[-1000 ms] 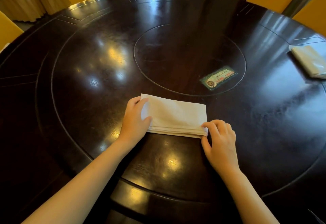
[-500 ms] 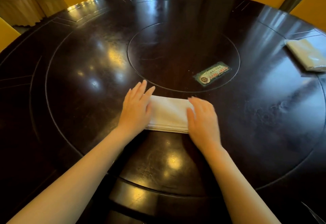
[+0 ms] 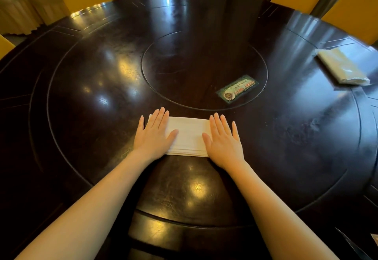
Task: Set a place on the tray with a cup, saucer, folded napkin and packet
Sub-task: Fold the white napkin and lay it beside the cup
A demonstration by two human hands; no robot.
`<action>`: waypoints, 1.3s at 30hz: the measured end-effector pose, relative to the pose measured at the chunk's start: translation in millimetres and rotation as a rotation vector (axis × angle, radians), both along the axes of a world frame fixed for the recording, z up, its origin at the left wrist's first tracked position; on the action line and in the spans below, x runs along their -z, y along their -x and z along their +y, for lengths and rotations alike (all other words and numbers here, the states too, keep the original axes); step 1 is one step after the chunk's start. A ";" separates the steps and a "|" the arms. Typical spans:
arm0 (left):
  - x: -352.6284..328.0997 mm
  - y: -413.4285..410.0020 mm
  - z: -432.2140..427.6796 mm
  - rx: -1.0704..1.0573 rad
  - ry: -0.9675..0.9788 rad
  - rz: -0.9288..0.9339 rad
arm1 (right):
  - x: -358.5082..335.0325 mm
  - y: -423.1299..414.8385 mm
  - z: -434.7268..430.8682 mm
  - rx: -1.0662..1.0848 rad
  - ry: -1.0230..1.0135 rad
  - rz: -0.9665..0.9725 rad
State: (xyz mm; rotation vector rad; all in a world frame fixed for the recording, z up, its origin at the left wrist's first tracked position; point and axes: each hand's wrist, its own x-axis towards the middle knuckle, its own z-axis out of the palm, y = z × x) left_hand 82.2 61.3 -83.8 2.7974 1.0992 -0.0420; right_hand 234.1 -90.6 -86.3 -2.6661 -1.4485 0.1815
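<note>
A white folded napkin (image 3: 189, 136) lies flat on the dark round table (image 3: 102, 100), near the front of its inner ring. My left hand (image 3: 153, 135) rests palm down on the napkin's left end, fingers spread. My right hand (image 3: 223, 139) lies flat on its right end in the same way. Only the middle strip of the napkin shows between the two hands. No cup, saucer or tray is in view.
A second folded white cloth in clear wrap (image 3: 343, 69) sits at the table's right edge. A green printed card (image 3: 237, 91) lies inside the central disc. Yellow-covered chairs (image 3: 358, 12) stand around the far side.
Both hands went from pinching the napkin's ends to lying flat on top of it. The napkin is narrower now, folded in from the right.
</note>
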 end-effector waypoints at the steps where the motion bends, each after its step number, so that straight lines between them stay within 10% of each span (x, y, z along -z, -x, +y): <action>1: -1.5 1.5 0.6 0.017 0.007 0.005 | -1.6 -2.0 -3.9 0.010 0.002 0.017; 10: -21.3 13.1 -1.2 0.172 -0.116 0.062 | -19.8 -10.1 -16.2 0.176 -0.088 0.032; 20: -10.4 15.9 -6.8 0.222 0.054 0.084 | -7.4 -1.4 -11.7 -0.149 0.002 0.069; 30: -47.4 40.2 -8.3 0.871 -0.475 0.109 | -44.8 4.7 -45.1 -0.550 0.116 -0.277; 39: -58.9 34.7 -28.0 0.705 -0.462 0.016 | -63.5 -2.5 -35.8 -0.354 -0.053 -0.119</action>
